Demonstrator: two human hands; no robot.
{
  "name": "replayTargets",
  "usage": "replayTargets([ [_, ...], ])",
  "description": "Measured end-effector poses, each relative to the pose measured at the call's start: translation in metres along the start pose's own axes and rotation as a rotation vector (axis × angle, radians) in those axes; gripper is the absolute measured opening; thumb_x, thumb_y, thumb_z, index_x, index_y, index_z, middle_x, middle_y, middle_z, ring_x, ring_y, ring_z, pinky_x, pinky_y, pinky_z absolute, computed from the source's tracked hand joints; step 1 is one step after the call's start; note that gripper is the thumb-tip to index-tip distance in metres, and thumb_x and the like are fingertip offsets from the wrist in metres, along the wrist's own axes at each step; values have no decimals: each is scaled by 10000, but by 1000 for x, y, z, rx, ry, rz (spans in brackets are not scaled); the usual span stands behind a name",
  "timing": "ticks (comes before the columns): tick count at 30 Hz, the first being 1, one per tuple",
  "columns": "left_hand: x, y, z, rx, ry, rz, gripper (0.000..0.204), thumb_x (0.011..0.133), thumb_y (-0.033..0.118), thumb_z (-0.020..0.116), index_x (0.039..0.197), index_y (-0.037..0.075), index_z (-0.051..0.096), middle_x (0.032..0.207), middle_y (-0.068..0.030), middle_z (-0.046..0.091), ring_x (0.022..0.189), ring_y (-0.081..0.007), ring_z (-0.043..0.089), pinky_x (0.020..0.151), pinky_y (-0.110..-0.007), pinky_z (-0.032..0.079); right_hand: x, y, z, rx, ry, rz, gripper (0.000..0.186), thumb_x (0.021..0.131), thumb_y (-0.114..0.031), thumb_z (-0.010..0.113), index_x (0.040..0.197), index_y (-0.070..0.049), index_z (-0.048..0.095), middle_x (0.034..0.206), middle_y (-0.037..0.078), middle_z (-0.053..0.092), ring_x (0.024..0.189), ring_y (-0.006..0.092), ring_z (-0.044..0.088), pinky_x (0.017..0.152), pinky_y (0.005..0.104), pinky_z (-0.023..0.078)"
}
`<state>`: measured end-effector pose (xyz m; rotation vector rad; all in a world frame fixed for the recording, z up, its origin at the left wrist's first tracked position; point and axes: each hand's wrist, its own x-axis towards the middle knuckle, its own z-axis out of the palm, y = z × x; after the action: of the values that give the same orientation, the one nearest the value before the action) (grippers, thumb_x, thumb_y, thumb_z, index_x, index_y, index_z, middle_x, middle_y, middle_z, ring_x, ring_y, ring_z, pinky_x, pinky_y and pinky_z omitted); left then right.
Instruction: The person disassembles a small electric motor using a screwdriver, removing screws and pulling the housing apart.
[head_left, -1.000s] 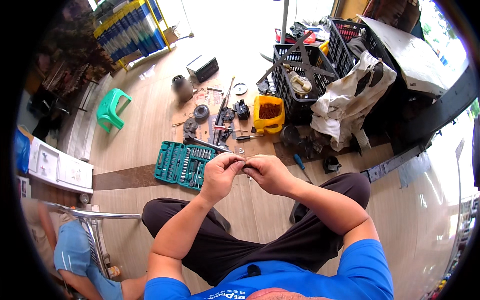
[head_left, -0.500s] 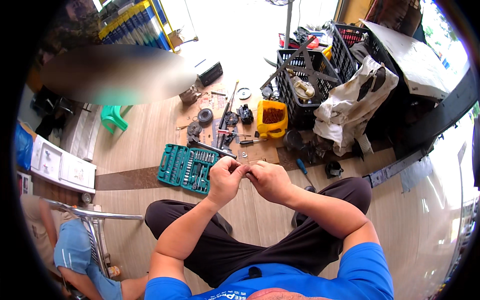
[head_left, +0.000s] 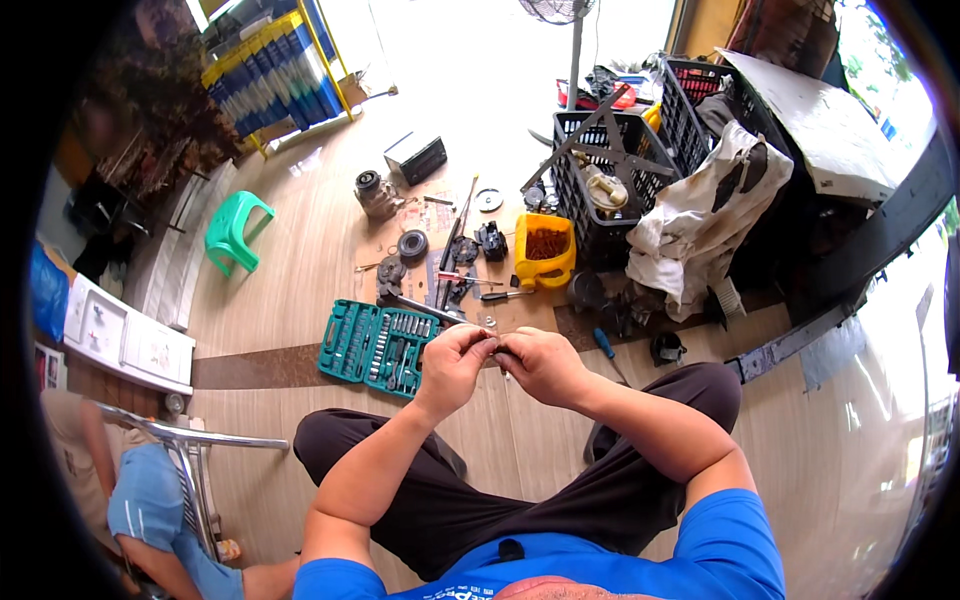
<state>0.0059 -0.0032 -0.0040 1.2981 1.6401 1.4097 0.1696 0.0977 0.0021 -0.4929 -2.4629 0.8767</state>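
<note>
My left hand (head_left: 453,372) and my right hand (head_left: 543,366) meet in front of me, fingertips pinched together. Both are closed on something small that the fingers mostly hide; a tiny pale tip shows just below them. Close by on the left lies an open green socket set case (head_left: 375,345) with rows of sockets. Beyond my hands, greasy machine parts (head_left: 462,250), a black ring-shaped part (head_left: 412,244) and a screwdriver with a black handle (head_left: 505,295) rest on cardboard (head_left: 425,205).
A yellow cut-open jug (head_left: 545,250) holds rusty-brown small pieces. Black crates (head_left: 610,215) with a stained cloth (head_left: 700,215) stand right. A blue-handled screwdriver (head_left: 604,342) lies near my right knee. Left are a green stool (head_left: 238,230), a metal chair frame (head_left: 215,438) and a seated person (head_left: 160,500).
The view has shifted slightly. The blurred patch at upper left is gone, so the stool and shelf show fully. My hands stay together, with a pale tip now showing below the fingers.
</note>
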Motion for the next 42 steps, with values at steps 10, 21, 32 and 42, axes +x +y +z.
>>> replayTargets([
  [10,-3,0,9,166,170,46,139,886,68,765,850,-5,653,771,-47,694,706,-77,627,640,-247,518,-5,-1,11,-87,18,-20,181,914,-219,659,861,-52,613,853,137,642,805,346,663,694,448,542],
  [21,-3,4,9,-168,32,4,129,992,69,635,1065,-28,679,941,-31,707,843,-83,633,779,-234,522,-3,-2,7,40,39,-41,170,895,-181,709,873,-37,621,855,148,641,812,359,642,701,441,523],
  [32,-3,1,7,-152,123,-59,118,970,88,680,972,-30,691,845,-34,704,757,-72,639,690,-222,524,-3,-1,8,-56,52,-18,190,915,-221,654,852,-51,596,849,146,639,784,363,654,679,469,530],
  [42,3,4,-1,-294,-29,-98,143,1002,57,596,1070,-30,687,990,-56,698,908,-107,639,809,-248,522,1,6,8,14,-38,-59,145,903,-182,650,938,-41,635,913,168,662,901,392,654,755,489,528],
])
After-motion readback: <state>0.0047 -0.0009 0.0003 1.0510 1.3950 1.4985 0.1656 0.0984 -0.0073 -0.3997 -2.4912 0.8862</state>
